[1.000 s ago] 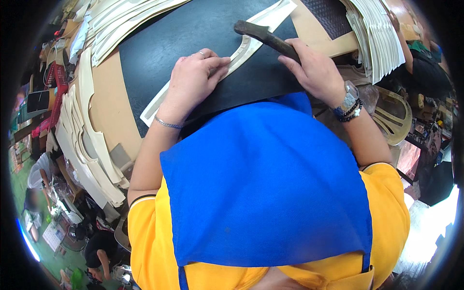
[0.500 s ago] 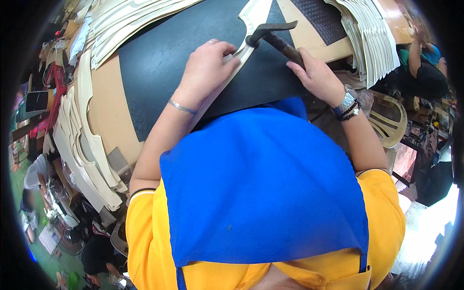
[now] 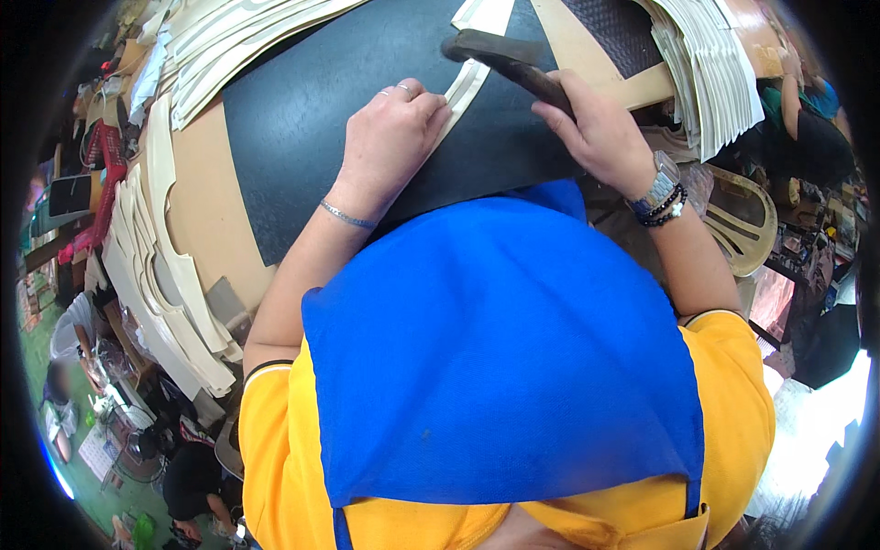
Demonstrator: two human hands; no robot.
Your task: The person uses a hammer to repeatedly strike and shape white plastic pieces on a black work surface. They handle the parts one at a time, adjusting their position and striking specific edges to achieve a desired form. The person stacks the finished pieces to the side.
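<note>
A hammer (image 3: 500,60) hung above a pale strip (image 3: 468,84) on a black mat (image 3: 312,119).
The right hand (image 3: 605,137) had its fingers wrapped round the handle; the hammer's head covered part of the strip, and I couldn't tell whether they touched. The left hand (image 3: 390,136) had its fingers pinched closed on the strip's edge, the tips partly out of sight. The strip lay slantwise, its far end cut off above, its near end lost behind that hand.
</note>
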